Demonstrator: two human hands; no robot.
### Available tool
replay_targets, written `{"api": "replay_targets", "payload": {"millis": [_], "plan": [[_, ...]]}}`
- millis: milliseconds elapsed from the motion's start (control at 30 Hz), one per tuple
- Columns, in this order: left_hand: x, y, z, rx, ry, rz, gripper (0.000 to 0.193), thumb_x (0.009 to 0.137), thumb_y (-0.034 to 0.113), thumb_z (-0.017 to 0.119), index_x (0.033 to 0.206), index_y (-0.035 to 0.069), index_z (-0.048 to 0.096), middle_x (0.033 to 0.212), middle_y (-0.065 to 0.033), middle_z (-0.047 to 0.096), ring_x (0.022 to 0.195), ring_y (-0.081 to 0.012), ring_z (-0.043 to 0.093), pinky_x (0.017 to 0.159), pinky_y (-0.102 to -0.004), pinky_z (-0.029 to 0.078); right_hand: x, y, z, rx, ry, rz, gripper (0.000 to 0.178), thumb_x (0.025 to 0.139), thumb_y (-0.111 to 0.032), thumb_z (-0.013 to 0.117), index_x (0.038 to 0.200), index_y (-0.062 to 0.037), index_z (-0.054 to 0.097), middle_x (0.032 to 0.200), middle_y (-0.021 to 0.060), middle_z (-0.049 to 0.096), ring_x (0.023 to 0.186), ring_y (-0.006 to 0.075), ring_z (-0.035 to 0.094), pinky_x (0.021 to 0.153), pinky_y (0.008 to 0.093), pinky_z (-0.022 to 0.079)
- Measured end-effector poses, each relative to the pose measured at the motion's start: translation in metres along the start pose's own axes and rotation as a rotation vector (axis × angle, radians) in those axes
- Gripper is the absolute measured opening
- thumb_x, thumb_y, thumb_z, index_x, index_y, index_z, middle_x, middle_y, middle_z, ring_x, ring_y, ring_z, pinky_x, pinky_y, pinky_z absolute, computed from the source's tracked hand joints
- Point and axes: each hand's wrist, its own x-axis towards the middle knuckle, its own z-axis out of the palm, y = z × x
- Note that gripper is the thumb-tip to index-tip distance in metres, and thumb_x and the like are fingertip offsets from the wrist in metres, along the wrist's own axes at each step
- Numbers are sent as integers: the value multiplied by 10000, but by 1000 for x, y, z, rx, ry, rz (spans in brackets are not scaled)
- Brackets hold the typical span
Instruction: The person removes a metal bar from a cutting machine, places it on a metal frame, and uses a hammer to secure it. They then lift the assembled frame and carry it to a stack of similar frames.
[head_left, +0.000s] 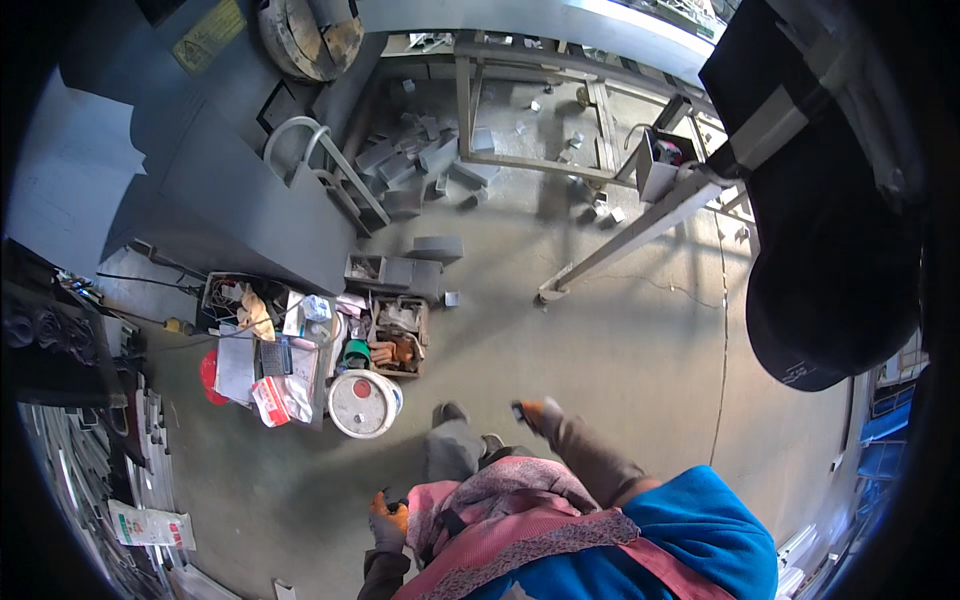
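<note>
My left hand (389, 516), in an orange and dark glove, hangs beside my pink apron (520, 505). Its fingers look loosely bent and apart, with nothing visible in them. Out in front of my body, above the floor, is my right hand (540, 414), gloved in the same colours. A dark patch lies at its fingertips; whether that is part of the glove or a small thing held is too small to tell. Neither hand touches a bench or container. Nearest to both is a white round bucket (362, 404) with a lid, on the floor ahead.
Left of the bucket, a low surface (310, 395) bears papers, packets and a calculator. Boxes of gloves and rags (400, 340) adjoin it. A grey machine (230, 180) rises at left. Metal offcuts (425, 155) litter the floor near a frame (600, 215). A dark shape (830, 220) overhangs the right.
</note>
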Motion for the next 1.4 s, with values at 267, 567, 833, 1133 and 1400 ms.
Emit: {"api": "replay_targets", "payload": {"millis": [267,567,833,1133,1400], "plan": [[104,98,16,-477,86,159,411,856,26,738,1243,-15,607,1190,-197,644,972,-326,687,872,-400,560,148,-290,-230,889,287,-74,386,993,-441,637,922,-68,704,642,1,543,521,125,486,468,315,369],[285,359,-12,-484,-13,498,447,860,66,718,1288,-10,614,1128,-202,699,977,-311,712,825,-400,566,165,-380,-191,358,59,-248,253,1065,-229,488,989,-62,662,755,0,588,761,82,600,681,252,506],[360,450,-45,-583,-391,346,257,898,38,681,1151,-5,668,1050,-87,732,954,-165,671,845,-325,530,186,-442,-249,41,179,-456,383,1070,-341,471,1179,3,602,1041,299,677,1018,514,618,841,495,506],[429,474,-55,-411,-180,443,241,912,50,631,1148,19,662,1028,-134,735,931,-245,701,834,-365,541,241,-501,-306,-62,43,-582,403,1057,-371,505,1069,-2,667,993,268,699,924,448,672,787,493,516],[540,530,-63,-35,209,449,475,946,140,565,1337,-129,529,1306,-343,597,1188,-486,596,1052,-480,482,413,-514,-370,628,-475,-719,170,1038,-151,548,1101,-54,673,1076,57,680,996,133,619,857,288,520]]}}
